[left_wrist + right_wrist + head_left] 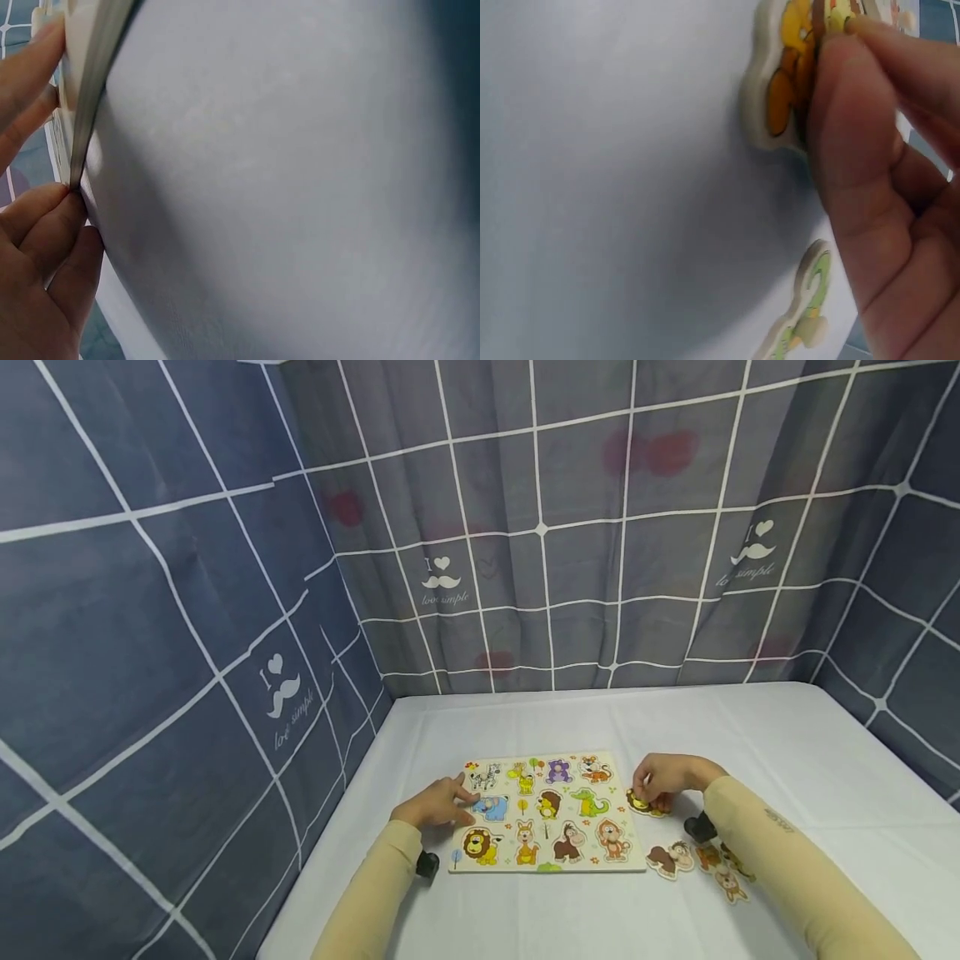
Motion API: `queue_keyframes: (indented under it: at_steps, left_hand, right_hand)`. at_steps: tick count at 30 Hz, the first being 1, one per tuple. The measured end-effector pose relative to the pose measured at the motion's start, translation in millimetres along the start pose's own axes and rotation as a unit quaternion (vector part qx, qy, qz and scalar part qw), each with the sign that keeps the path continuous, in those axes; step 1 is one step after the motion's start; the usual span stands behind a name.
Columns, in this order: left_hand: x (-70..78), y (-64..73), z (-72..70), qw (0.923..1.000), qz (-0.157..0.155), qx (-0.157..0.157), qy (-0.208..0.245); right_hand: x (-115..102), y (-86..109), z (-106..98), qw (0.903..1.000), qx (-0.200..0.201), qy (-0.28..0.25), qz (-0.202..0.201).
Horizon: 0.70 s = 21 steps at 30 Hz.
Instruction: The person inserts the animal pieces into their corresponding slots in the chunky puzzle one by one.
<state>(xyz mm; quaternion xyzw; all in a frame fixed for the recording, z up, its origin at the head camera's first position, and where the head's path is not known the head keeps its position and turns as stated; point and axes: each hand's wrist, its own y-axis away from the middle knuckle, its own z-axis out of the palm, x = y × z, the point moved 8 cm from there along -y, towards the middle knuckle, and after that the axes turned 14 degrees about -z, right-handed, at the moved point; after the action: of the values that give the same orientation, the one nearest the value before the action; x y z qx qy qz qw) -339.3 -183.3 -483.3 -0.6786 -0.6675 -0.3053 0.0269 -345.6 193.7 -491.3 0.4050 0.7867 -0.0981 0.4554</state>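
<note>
A flat wooden puzzle board [536,787] with coloured animal pictures lies on the white table. My left hand [438,803] rests at its left side, some fingers over the top face and others touching the edge. In the left wrist view, those fingers [56,225] meet the board's thin side [94,82]. Just off the board's right edge, my right hand [663,778] pinches a lion puzzle piece [780,97] between thumb and fingers. Part of the lion is hidden behind the thumb. Below it in the right wrist view lies a green crocodile piece [814,300] with a small knob.
A brown horse piece [671,859] lies near the board's lower right corner. Beside it, several loose pieces [726,878] are bunched together, partly covered by the right forearm. Dark checked curtains [540,568] enclose the table [570,914] at the back and sides.
</note>
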Motion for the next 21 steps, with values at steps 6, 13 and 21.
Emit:
queue_keyframes:
  at_steps: [6,13,21]
  left_hand:
    - [1.0,-0.6,-0.4,1.0000,0.000,0.000,-0.005]
    - [0.7,-0.1,5.1,0.9999,0.009,-0.007,-0.004]
    - [2.8,-0.6,-1.0,1.0000,0.001,-0.005,-0.006]
  right_hand:
    - [5.5,1.0,-1.4,0.9997,0.003,-0.022,0.006]
    - [11.0,3.3,2.0,0.9996,0.018,-0.022,0.000]
    - [8.2,4.7,-6.0,0.9991,0.040,-0.011,-0.014]
